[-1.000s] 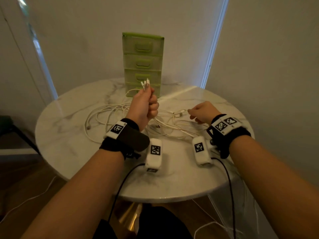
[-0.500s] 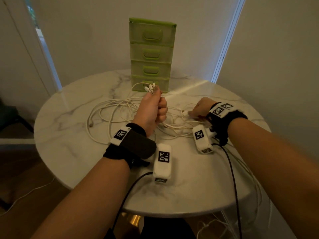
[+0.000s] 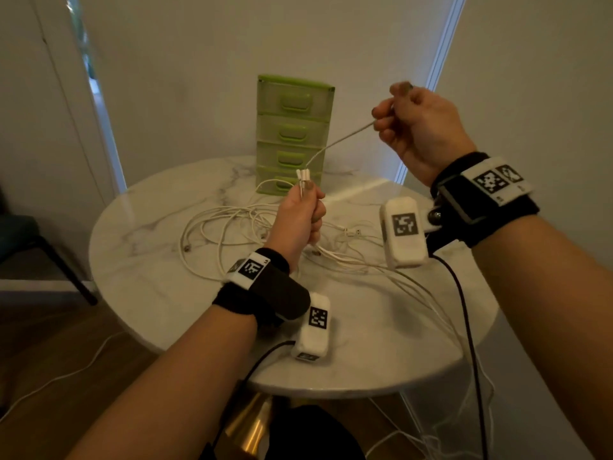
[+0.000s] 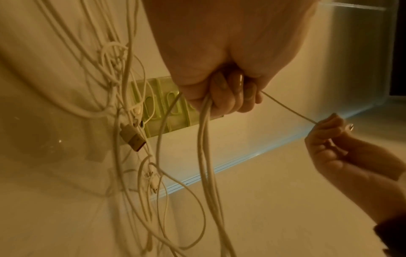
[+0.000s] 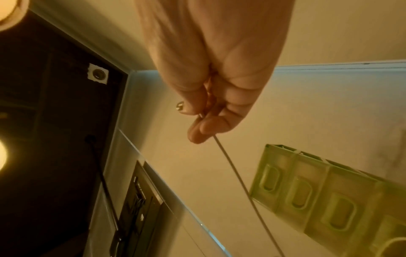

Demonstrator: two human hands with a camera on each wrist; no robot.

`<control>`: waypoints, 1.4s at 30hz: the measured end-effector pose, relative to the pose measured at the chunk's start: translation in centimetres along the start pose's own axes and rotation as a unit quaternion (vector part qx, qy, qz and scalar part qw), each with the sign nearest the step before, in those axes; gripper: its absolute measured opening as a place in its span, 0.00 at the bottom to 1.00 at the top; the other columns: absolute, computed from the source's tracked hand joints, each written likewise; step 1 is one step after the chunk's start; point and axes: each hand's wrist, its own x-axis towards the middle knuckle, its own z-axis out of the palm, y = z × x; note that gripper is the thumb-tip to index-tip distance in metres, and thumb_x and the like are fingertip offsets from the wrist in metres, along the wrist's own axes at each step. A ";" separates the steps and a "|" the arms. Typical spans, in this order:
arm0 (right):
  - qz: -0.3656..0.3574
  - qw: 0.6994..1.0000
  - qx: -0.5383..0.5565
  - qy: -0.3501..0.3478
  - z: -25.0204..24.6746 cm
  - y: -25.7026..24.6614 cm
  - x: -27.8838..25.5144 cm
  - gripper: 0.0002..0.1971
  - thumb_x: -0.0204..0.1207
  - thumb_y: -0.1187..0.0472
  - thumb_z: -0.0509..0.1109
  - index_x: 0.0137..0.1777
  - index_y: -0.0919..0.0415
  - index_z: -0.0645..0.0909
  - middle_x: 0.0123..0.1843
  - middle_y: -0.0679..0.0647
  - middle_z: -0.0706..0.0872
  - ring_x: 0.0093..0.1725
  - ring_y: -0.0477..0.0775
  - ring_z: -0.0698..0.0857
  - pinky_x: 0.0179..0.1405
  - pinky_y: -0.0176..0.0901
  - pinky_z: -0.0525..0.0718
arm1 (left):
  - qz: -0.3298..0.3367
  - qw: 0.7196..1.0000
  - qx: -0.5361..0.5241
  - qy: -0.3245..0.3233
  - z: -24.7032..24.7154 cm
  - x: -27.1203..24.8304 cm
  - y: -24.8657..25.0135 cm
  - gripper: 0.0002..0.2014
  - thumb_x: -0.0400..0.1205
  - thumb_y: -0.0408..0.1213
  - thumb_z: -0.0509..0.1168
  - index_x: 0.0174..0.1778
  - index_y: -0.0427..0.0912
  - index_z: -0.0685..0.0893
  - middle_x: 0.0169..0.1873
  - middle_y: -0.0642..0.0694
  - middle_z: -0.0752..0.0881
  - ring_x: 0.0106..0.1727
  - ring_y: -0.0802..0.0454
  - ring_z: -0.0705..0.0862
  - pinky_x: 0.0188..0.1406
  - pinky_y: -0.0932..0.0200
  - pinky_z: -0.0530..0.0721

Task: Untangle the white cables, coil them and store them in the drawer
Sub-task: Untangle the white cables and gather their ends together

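A tangle of white cables [image 3: 229,227] lies on the round marble table [image 3: 149,280]. My left hand [image 3: 300,215] is fisted round a bundle of them, several plug ends [image 3: 303,175] sticking up above the fist; in the left wrist view the strands [image 4: 206,156] hang down from the curled fingers [image 4: 232,93]. One cable [image 3: 341,139] runs taut from that fist up to my right hand [image 3: 414,127], raised high at the right, which pinches it. In the right wrist view the cable [image 5: 232,172] leaves the pinching fingers [image 5: 204,125] downward. The green drawer unit [image 3: 293,134] stands behind, all drawers closed.
A USB plug [image 4: 133,137] and small connectors [image 3: 353,232] lie among the loose loops. Some cable strands [image 3: 441,313] trail over the table's right edge toward the floor. A dark chair [image 3: 30,237] stands at the left. Walls close in behind the table.
My right hand has risen from the table surface to up beside the drawer unit's top, drawing one cable taut out of the left fist. The left hand stays holding the bundle.
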 end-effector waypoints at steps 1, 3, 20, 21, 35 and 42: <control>-0.009 1.000 0.013 -0.001 0.2 -0.3 -0.2 0.06 0.83 0.63 0.58 0.47 0.62 0.75 0.31 0.52 0.86 0.27 0.43 0.84 0.30 0.30 0.82 | 0.006 1.000 0.012 -0.002 0.1 -0.3 0.1 0.13 0.89 0.43 0.48 0.40 0.46 0.71 0.21 0.54 0.66 0.18 0.62 0.61 0.15 0.69 0.61; -0.010 0.999 0.045 -0.001 0.1 -0.7 -0.5 0.05 0.83 0.67 0.58 0.48 0.64 0.76 0.33 0.53 0.88 0.30 0.44 0.86 0.35 0.30 0.85 | 0.013 1.000 0.025 -0.006 0.0 -0.9 0.2 0.13 0.89 0.43 0.48 0.41 0.47 0.71 0.23 0.53 0.65 0.18 0.62 0.61 0.15 0.68 0.62; 0.046 0.979 -0.176 -0.092 2.2 2.0 -4.7 0.09 0.80 0.61 0.64 0.38 0.60 0.77 0.30 0.59 0.80 0.30 0.52 0.81 0.37 0.46 0.87 | 0.071 0.997 0.014 -0.018 2.7 -1.6 4.4 0.09 0.88 0.45 0.52 0.54 0.48 0.75 0.29 0.50 0.71 0.20 0.62 0.62 0.19 0.67 0.61; 0.038 0.982 -0.167 -0.085 2.3 2.3 -4.8 0.09 0.80 0.60 0.64 0.38 0.60 0.77 0.30 0.58 0.80 0.30 0.52 0.81 0.35 0.44 0.87 | 0.066 0.998 0.002 -0.020 2.8 -1.6 4.5 0.11 0.88 0.46 0.50 0.54 0.48 0.76 0.30 0.50 0.70 0.21 0.62 0.61 0.18 0.67 0.60; 0.150 0.974 -0.167 -0.031 1.8 4.3 -5.1 0.25 0.73 0.36 0.62 0.28 0.57 0.72 0.17 0.48 0.74 0.22 0.48 0.74 0.27 0.39 0.71 | 0.109 0.993 0.040 -0.034 3.9 -1.7 4.4 0.14 0.88 0.42 0.52 0.59 0.42 0.81 0.24 0.49 0.72 0.23 0.56 0.71 0.20 0.70 0.74; 0.152 0.962 -0.205 -0.099 0.9 5.3 -5.4 0.25 0.76 0.37 0.58 0.38 0.61 0.76 0.28 0.55 0.72 0.21 0.46 0.65 0.25 0.39 0.63 | 0.026 0.999 -0.007 -0.028 4.2 -0.5 4.0 0.18 0.88 0.44 0.50 0.38 0.41 0.77 0.35 0.45 0.80 0.36 0.53 0.80 0.38 0.60 0.80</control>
